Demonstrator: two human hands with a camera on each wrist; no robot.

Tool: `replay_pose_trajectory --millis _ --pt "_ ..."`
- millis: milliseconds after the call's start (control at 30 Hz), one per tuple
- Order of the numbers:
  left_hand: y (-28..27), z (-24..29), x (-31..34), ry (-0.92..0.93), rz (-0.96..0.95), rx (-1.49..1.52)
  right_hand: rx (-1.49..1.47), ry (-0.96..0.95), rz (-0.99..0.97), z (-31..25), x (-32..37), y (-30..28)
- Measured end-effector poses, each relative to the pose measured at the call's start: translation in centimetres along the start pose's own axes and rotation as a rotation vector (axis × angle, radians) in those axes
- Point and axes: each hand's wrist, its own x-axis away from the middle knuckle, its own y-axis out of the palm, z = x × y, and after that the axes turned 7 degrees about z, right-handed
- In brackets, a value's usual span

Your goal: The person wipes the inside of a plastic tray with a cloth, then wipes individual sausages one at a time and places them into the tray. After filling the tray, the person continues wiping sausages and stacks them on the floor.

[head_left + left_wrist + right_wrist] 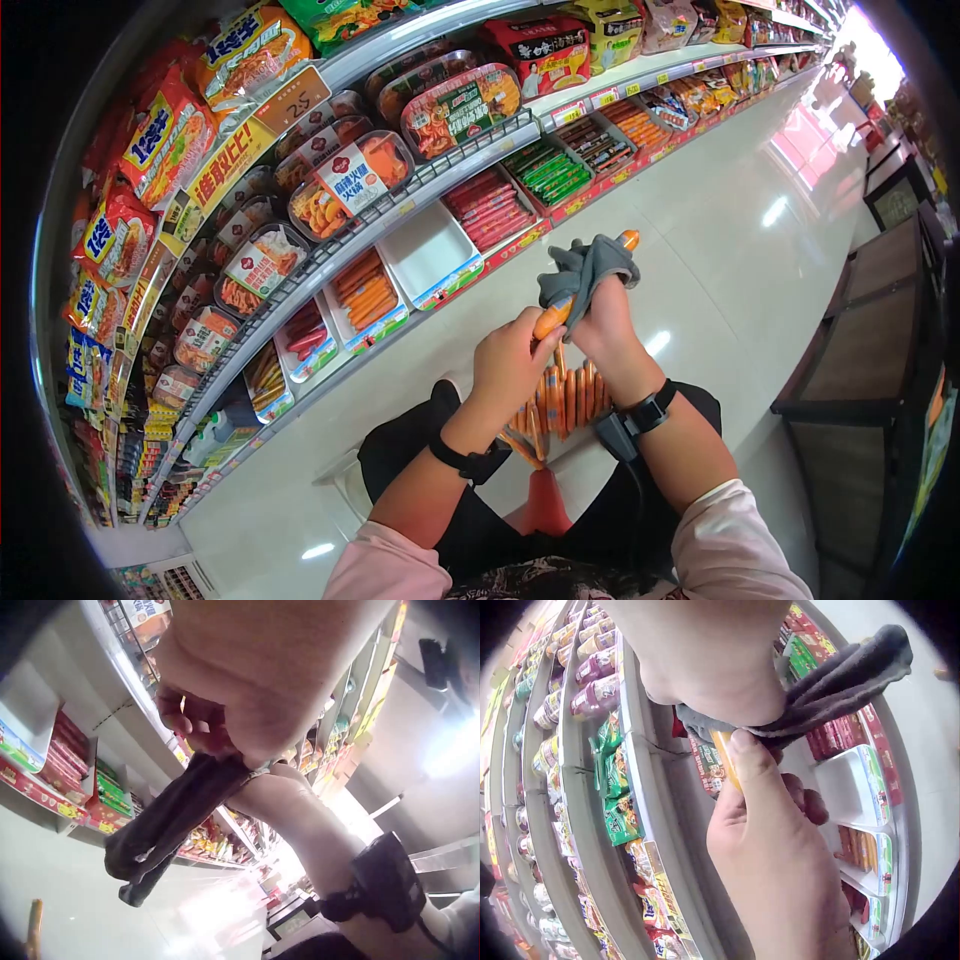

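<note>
My left hand [512, 362] pinches one end of an orange-wrapped sausage [553, 318] between thumb and fingers. A grey cloth [590, 272] is wrapped around the middle of that sausage, and my right hand [604, 318] grips the cloth. The sausage's far tip sticks out beyond the cloth. In the right wrist view, the left thumb lies along the wrapper, and the cloth's loose end [847, 679] stretches away to the upper right. Below the hands, a row of similar sausages [572, 398] lies between the knees, partly hidden by the forearms.
On the left stands a store shelf with boxed meals [350, 180] and noodle bags [165, 140]. Its bottom row holds a white tray [430, 250], orange sausages [366, 292], red packs [490, 208] and green packs [550, 172]. Dark crates [840, 320] stand to the right on the tiled floor.
</note>
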Motion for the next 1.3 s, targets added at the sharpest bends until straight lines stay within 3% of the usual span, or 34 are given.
replay_pose_trajectory --millis 67,133,267,367,467,567,667,767,867,967,1067,1167,1267,1300 --pt "-0.4 0.1 -0.1 0.013 -0.053 -0.196 0.015 0.032 0.02 0.2 0.1 -0.3" --pt "0.1 -0.9 -0.1 -0.192 -0.162 0.108 0.143 -0.012 0.119 0.0 0.9 0.8" --pt "-0.1 -2.1 -0.7 -0.557 -0.431 0.761 0.063 0.003 0.055 -0.5 1.4 1.4" --pt "1.0 -2.3 -0.2 -0.292 -0.149 0.44 -0.047 0.049 -0.088 -0.3 0.2 0.0" --pt "0.0 -0.7 -0.2 0.208 0.121 -0.27 0.085 -0.023 0.116 0.8 1.6 1.9" --pt "-0.4 -0.4 -0.3 0.2 0.051 -0.278 0.14 -0.009 0.166 0.7 1.2 1.5" --pt "-0.6 -0.7 -0.6 -0.456 -0.296 0.315 0.079 0.005 0.074 -0.1 0.8 1.4" --pt "0.4 -1.1 -0.2 -0.475 -0.275 0.596 0.024 0.023 0.024 -0.4 1.4 2.0" --pt "0.0 0.2 0.0 -0.104 -0.022 0.042 0.072 0.02 0.059 0.2 1.7 2.2" --pt "0.3 -1.0 -0.2 0.262 0.135 -0.297 0.218 -0.038 0.096 1.0 1.3 1.6" --pt "-1.0 -0.4 -0.6 0.252 0.024 -0.316 0.396 -0.057 0.128 0.8 2.2 2.3" --pt "-2.0 -0.8 -0.7 -0.011 0.05 -0.003 0.646 -0.15 0.031 1.5 1.4 0.6" --pt "-3.3 -1.1 -1.5 -0.213 0.207 0.197 0.983 0.113 -0.107 1.5 3.1 1.6" --pt "-3.3 -1.7 -1.6 -0.303 0.232 0.397 1.091 0.193 -0.197 1.5 3.5 1.7"
